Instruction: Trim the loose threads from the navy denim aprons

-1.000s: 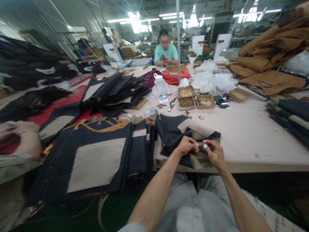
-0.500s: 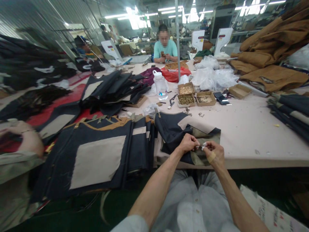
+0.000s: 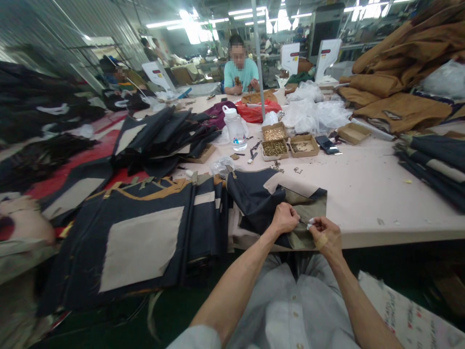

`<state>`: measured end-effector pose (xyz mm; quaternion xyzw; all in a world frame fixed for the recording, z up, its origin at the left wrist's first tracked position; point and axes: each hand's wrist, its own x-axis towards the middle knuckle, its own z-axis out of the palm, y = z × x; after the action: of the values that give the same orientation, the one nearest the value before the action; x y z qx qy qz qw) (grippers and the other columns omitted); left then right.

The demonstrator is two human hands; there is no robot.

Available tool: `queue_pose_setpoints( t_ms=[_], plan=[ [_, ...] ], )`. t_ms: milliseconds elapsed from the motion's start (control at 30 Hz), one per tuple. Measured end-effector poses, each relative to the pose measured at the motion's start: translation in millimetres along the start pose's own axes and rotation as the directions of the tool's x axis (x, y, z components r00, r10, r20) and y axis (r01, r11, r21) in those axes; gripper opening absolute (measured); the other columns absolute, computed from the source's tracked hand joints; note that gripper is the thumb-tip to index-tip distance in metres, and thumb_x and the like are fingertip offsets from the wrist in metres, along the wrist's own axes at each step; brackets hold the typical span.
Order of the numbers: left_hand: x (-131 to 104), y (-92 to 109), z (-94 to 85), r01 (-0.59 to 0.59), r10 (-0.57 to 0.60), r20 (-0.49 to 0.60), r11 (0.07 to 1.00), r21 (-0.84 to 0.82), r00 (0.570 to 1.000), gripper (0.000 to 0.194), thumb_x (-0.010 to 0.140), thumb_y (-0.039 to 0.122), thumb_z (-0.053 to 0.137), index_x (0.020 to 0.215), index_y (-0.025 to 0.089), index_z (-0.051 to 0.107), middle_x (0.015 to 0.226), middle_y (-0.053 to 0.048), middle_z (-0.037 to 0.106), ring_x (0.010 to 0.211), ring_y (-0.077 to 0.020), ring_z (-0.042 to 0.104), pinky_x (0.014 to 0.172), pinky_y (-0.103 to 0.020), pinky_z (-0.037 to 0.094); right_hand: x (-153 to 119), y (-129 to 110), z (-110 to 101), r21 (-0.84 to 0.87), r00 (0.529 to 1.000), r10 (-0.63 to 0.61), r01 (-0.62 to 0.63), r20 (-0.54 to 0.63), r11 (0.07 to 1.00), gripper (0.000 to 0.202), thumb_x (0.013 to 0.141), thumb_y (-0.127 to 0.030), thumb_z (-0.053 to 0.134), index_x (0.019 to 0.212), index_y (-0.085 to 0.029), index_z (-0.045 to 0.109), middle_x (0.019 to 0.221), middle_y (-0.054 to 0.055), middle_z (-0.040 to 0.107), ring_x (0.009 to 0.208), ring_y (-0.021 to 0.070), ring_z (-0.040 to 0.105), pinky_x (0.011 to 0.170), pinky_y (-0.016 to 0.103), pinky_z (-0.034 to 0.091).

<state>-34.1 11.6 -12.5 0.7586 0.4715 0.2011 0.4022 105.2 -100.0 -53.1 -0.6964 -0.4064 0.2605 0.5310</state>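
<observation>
Your grip holds fingertips together in both left hand [image 3: 286, 218] and right hand [image 3: 328, 235], anything pinched too small to tell, over the dark garment [image 3: 254, 196], best kept smooth, at the near edge of the surface [image 3: 370, 194].

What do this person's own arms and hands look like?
Both forearms are bare. A light grey sleeve ends near the left elbow; no right sleeve shows. The right hand wears a tan patch near the wrist and something white, probably tape, at a fingertip. The left hand is gloveless.
</observation>
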Motion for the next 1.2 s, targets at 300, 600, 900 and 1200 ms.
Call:
queue_pose_setpoints(
  t_ms=[300,600,900,1200],
  plan=[
    [-6.9,-7.4,-8.2,-0.270,0.279,0.067,0.955,-0.122,0.958,0.005,0.071,0.014,0.068,0.075,0.013,0.072,0.082,-0.005,0.069,0.073,-0.0134,0.062,0.068,-0.023,0.046,12.0,-4.5,-8.4,-0.217,0.995,-0.043,0.063,0.094,0.974,0.023,0.075,-0.037,0.065,0.083,-0.019,0.076,0.066,0.005,0.071,0.058,0.0203,0.064,0.058,0.029,0.049],
    [-0.9,-4.6,1.5,-0.047,0.050,0.048,0.997,-0.057,0.998,0.009,0.068,0.021,0.071,0.070,0.013,0.071,0.065,-0.003,0.067,0.060,-0.0120,0.056,0.057,-0.023,0.041,13.0,5.1,-7.5,-0.294,0.985,-0.094,0.134,0.147,0.946,0.030,0.079,-0.036,0.059,0.090,-0.019,0.080,0.079,0.008,0.075,0.065,0.0219,0.066,0.063,0.031,0.049],
    [0.9,-10.6,2.8,0.003,0.003,0.070,0.996,-0.093,0.998,0.013,0.069,0.022,0.069,0.073,0.011,0.073,0.064,-0.004,0.068,0.055,-0.0110,0.054,0.051,-0.021,0.038,16.3,-5.5,-10.9,-0.376,0.966,-0.085,0.175,0.245,0.910,0.023,0.078,-0.032,0.058,0.083,-0.020,0.077,0.067,0.005,0.071,0.059,0.0192,0.062,0.058,0.028,0.043],
    [0.5,-13.6,2.0,-0.046,0.052,0.078,0.995,-0.085,0.996,0.014,0.071,0.023,0.068,0.076,0.011,0.072,0.071,-0.005,0.070,0.061,-0.0112,0.059,0.056,-0.020,0.041,24.3,-21.1,-13.2,-0.325,0.941,0.000,0.116,0.338,0.939,0.026,0.079,-0.033,0.056,0.076,-0.016,0.076,0.066,0.006,0.070,0.061,0.0189,0.063,0.058,0.027,0.041]
  ],
)
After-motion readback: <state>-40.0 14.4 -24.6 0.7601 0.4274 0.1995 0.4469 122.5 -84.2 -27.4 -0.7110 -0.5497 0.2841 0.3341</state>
